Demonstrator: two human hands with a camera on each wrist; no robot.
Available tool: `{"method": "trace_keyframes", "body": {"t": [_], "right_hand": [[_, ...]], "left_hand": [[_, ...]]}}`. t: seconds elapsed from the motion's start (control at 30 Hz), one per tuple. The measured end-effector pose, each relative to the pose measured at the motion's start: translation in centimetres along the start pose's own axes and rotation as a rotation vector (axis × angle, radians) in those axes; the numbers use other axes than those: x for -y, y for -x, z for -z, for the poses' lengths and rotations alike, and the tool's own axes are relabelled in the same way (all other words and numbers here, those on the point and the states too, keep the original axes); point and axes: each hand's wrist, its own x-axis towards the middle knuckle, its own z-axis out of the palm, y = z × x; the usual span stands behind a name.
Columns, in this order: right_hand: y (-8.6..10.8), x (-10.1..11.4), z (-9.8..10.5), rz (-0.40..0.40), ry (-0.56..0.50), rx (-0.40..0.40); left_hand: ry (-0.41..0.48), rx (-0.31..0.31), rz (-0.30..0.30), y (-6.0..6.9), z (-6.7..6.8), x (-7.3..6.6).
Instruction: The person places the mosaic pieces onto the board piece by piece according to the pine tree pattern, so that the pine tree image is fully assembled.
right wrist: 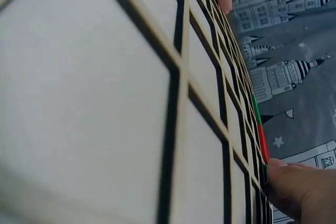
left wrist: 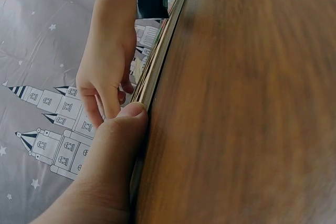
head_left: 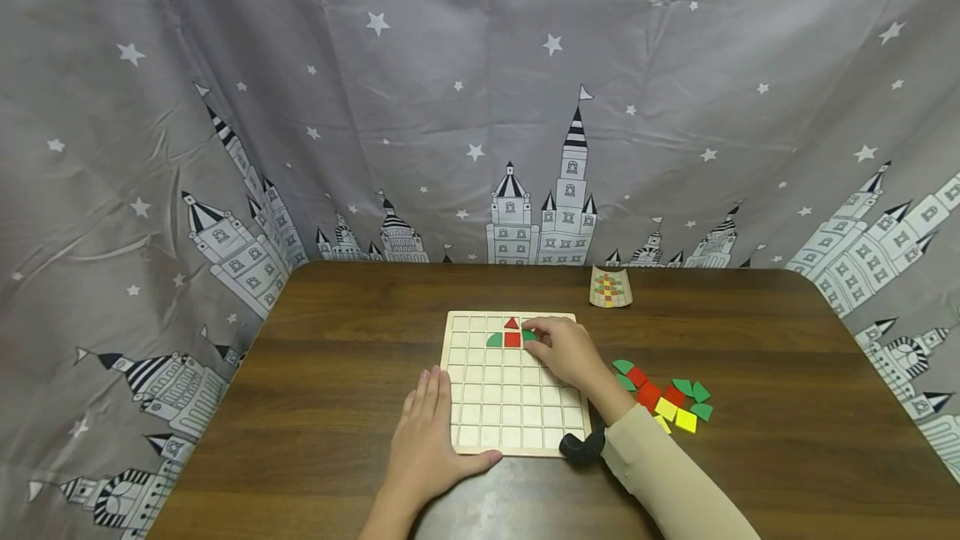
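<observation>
A pale wooden grid board [head_left: 475,415] lies on the table. Its upper rows hold a red triangle [head_left: 512,323], a red square [head_left: 512,340] below it, and a green quarter-round piece [head_left: 494,340] left of the square. My right hand [head_left: 567,352] pinches another green quarter-round piece [head_left: 529,336] between thumb and index finger, at the cell right of the red square. The fingers partly hide that piece. My left hand [head_left: 425,444] rests against the board's left side with straight fingers, its thumb [left wrist: 133,110] along the front edge.
Loose green, red and yellow pieces [head_left: 686,421] lie right of the board, partly behind the right forearm. A small curled pattern card [head_left: 611,288] stands at the table's back. A black wrist strap [head_left: 582,447] overlaps the board's front right corner. A grey curtain [head_left: 420,107] hangs behind.
</observation>
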Motion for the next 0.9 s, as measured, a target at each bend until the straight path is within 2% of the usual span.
{"method": "trace_keyframes", "body": {"t": [0.5,0.9], "right_hand": [[0.18,0.58,-0.06,0.014,0.031,-0.005],[0.07,0.76,-0.06,-0.012,0.038,-0.004]], "left_hand": [[0.004,0.000,-0.003,0.05,0.18,-0.04],[-0.013,-0.001,-0.005,-0.03,0.13,-0.01]]}}
